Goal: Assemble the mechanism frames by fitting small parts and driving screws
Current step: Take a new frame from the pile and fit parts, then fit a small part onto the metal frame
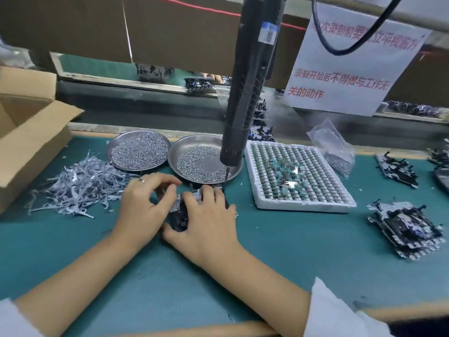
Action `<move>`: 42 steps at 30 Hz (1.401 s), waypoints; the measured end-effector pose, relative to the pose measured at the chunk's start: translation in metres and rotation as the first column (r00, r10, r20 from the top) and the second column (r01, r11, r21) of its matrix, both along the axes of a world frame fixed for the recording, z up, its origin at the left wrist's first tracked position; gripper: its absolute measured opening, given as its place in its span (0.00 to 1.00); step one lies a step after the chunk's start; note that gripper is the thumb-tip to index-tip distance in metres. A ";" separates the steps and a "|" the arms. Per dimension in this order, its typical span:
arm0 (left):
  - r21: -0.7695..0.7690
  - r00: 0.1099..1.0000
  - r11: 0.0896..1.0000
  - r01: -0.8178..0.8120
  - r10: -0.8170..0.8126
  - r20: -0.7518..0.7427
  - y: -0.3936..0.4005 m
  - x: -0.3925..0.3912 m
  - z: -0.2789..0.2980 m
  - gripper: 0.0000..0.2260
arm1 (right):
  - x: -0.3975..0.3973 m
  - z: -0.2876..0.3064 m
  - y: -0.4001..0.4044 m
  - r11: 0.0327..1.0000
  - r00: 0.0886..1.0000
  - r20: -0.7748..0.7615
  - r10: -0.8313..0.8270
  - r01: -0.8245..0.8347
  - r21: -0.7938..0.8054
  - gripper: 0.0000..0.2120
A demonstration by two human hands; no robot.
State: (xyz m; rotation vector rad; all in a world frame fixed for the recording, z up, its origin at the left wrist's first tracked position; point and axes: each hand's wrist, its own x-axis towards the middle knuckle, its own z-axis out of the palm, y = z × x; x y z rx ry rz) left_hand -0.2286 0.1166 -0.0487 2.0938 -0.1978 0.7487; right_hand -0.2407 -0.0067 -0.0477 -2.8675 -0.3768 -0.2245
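A mechanism frame is held flat on the green mat between both hands; the right hand is laid over its near and right part with fingers curled down upon it and the thumb against its near edge, so that most of the frame is hidden; the left hand is set at its left edge, the fingers bent and the fingertips drawn close together above the far left corner, as though a small part were being pinched or seated there; whether anything is actually held between them cannot be told.

The step in hand is judged to be the fitting of a small part, with screw-driving yet to come. The relation that matters is this: the hanging electric screwdriver is suspended just beyond and to the right of the frame, its bit pointing straight down over the near rim of the right-hand screw dish; it lies nearer the right hand, and the frame sits just short of the bit, toward the person.

A second dish of screws is placed to the left; grey metal strips are heaped beside the left hand; a white tray of small components stands to the right, with finished frames well apart beyond it.
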 end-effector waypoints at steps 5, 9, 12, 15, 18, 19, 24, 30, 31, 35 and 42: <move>0.169 0.989 0.983 0.070 -0.091 0.118 -0.004 -0.004 -0.001 0.13 | -0.029 0.009 -0.042 0.998 0.998 -0.048 0.044 -0.041 0.056 0.25; 0.257 0.970 0.959 0.117 -0.166 0.179 -0.006 -0.006 -0.005 0.12 | -0.057 0.016 -0.096 0.991 0.997 -0.049 0.066 -0.059 0.124 0.28; 0.312 0.957 0.941 0.133 -0.204 0.205 -0.009 -0.007 -0.007 0.12 | -0.070 0.033 -0.140 0.973 0.999 0.029 -0.022 0.015 0.232 0.26; 0.335 0.952 0.932 0.134 -0.215 0.217 -0.010 -0.007 -0.009 0.12 | -0.064 0.057 -0.192 0.952 0.967 0.180 -0.182 0.127 0.279 0.22; 0.367 0.946 0.919 0.145 -0.238 0.220 -0.011 -0.006 -0.011 0.12 | -0.044 0.077 -0.255 0.920 0.899 0.229 -0.373 0.326 0.218 0.19; 0.376 0.945 0.915 0.148 -0.243 0.219 -0.011 -0.006 -0.012 0.12 | -0.037 0.081 -0.274 0.899 0.879 0.207 -0.429 0.392 0.198 0.19; 0.400 0.944 0.903 0.156 -0.255 0.208 -0.010 -0.003 -0.015 0.12 | -0.016 0.075 -0.329 0.888 0.890 -0.013 -0.456 0.456 0.054 0.19; 0.397 0.946 0.906 0.145 -0.245 0.213 -0.011 -0.005 -0.014 0.13 | -0.019 0.049 -0.306 0.918 0.877 0.314 -0.363 0.394 -0.040 0.18; 0.399 0.947 0.906 0.142 -0.242 0.212 -0.012 -0.006 -0.014 0.13 | -0.023 0.041 -0.291 0.956 0.880 0.385 -0.279 0.292 0.024 0.15; 0.403 0.947 0.906 0.133 -0.236 0.217 -0.012 -0.007 -0.012 0.13 | -0.031 0.003 -0.250 0.832 0.926 0.079 -0.368 0.291 0.472 0.09; 0.422 0.945 0.895 0.144 -0.251 0.208 -0.013 -0.009 -0.008 0.13 | -0.002 -0.009 -0.291 0.774 0.812 0.052 -0.581 0.532 0.344 0.13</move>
